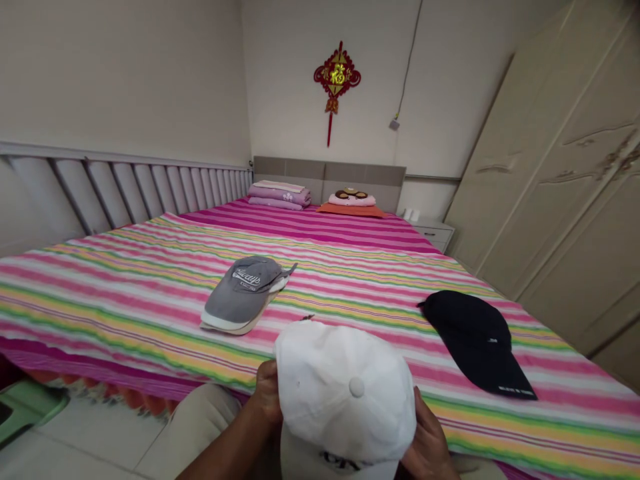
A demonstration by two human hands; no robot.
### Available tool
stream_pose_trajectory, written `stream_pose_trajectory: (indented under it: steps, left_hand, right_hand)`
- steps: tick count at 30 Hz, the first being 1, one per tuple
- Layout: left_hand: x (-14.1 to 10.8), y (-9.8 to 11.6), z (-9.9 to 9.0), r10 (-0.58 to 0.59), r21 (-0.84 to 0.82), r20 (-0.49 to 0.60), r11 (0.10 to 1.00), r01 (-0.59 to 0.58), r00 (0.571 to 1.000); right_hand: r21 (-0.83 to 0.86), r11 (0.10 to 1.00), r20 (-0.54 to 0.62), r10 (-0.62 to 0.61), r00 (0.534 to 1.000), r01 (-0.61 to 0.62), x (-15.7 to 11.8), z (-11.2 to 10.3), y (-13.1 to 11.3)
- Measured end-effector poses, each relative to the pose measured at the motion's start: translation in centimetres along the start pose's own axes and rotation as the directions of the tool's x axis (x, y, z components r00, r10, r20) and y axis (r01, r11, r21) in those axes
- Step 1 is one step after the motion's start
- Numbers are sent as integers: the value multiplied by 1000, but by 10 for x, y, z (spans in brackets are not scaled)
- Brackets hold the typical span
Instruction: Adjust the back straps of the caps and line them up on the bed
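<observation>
A white baseball cap (345,393) with dark lettering on its front is held up over the bed's near edge, brim toward me. My left hand (269,393) grips its left side, and my right hand (427,433) grips the right side; some fingers are hidden behind the cap. To the left on the striped sheet (150,293) lies a grey cap (245,290) with white lettering, resting over a paler cap (250,325) that shows beneath it. A black cap (473,337) lies at the right, its brim pointing toward the near right.
Folded purple bedding (280,195) and a pillow pile (353,200) sit by the headboard (360,180). A railing (125,190) runs along the left. At right stand a nightstand (434,233) and a wardrobe (540,187). A green stool (35,407) is at lower left.
</observation>
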State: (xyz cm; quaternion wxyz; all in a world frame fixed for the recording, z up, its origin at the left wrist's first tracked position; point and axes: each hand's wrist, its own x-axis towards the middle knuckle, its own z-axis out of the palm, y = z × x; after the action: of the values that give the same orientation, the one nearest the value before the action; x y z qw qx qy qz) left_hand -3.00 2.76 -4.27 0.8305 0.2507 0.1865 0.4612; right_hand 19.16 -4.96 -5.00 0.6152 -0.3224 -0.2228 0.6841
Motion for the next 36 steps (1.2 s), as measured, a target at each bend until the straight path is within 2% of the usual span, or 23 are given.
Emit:
stream_pose_trajectory:
  steps: [3,4,5,8,10,12,17,22,26,29,36]
  left_hand:
    - [2,9,9,-162,6,15,987,162,987]
    - [3,13,14,-175,10,15,985,174,985]
    - [4,16,18,-148,11,12,989,148,989]
    - [7,25,29,44,8,-12,999,-44,999]
    - [8,26,31,90,15,-22,996,-90,996]
    - [8,25,29,66,28,-12,997,-66,998]
    - [5,21,23,-10,116,58,993,3,998]
    - [2,31,28,-110,295,92,952,79,990]
    - [-1,36,33,-121,407,95,911,73,988]
    - [-2,34,34,-123,468,111,882,57,986]
    - [1,30,34,-146,451,211,892,37,967]
  right_hand:
    - [-49,995,-27,-89,996,88,0,-7,2]
    - [-80,990,-37,-118,992,115,-1,-10,2]
    - [-115,985,-42,-137,990,131,-2,-13,1]
    - [-194,975,-29,-116,993,108,-7,-19,-1]
    - [-195,978,-1,-78,997,77,-11,-20,-1]
    - [-185,981,25,-53,998,57,-13,-18,0]
    - [-180,979,41,-86,995,92,-16,-7,-3]
    - [-163,987,214,44,976,-9,-17,5,-10]
    - [-132,991,229,19,973,12,-17,9,-11]
    - [-177,983,278,13,961,38,-16,8,-11]
    - [-158,983,356,-36,934,98,-17,6,-15]
